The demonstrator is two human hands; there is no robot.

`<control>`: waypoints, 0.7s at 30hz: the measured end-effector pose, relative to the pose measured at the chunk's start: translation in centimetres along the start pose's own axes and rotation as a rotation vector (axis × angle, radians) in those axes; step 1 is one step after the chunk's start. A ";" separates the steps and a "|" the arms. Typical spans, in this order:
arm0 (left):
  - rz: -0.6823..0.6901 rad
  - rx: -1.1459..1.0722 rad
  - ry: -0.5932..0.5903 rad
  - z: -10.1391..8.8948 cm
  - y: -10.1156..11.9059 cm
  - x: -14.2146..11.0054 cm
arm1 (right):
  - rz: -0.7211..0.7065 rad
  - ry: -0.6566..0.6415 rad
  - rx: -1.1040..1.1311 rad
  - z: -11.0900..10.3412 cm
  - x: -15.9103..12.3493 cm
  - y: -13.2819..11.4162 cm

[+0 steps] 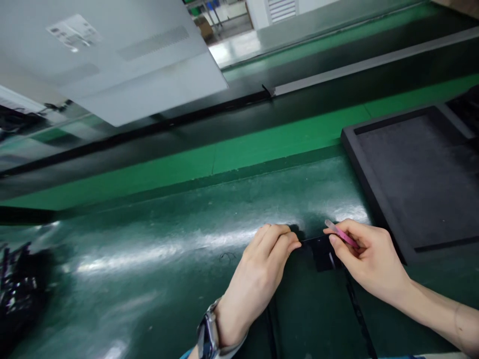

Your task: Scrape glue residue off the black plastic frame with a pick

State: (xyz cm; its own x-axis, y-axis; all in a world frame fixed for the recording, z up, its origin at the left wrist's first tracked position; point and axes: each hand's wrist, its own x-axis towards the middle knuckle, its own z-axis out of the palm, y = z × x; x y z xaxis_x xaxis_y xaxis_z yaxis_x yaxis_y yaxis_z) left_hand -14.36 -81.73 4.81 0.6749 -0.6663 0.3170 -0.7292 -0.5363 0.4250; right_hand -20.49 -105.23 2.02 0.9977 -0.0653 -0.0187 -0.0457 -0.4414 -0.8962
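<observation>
Pink tool (345,236) with a pale end sits pinched between the thumb and fingers of the right hand (368,252). The left hand (265,264) — a watch (208,333) at its wrist — has its fingers bent close together beside the upper left corner of a thin dark piece (325,253); whether they grip it cannot be told. That piece lies between the hands on the green work surface (168,289). Right of the right hand is a black tray (359,164) — rectangular, with a raised rim.
</observation>
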 end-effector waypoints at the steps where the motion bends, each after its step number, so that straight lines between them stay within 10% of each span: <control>1: -0.003 0.010 0.006 -0.1 -0.2 0.1 | 0.009 0.001 0.005 -0.1 0.0 0.1; 21: -0.229 -0.789 0.041 1.6 0.7 -0.3 | 0.022 -0.189 0.168 -1.3 0.5 -0.9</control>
State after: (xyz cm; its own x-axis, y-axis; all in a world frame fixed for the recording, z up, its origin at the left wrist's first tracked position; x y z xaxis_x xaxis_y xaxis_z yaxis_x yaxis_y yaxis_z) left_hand -15.20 -82.76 3.61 0.8122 -0.5568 0.1740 -0.2888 -0.1246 0.9492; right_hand -20.01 -106.01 3.33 0.9889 0.1026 -0.1072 -0.0739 -0.2860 -0.9554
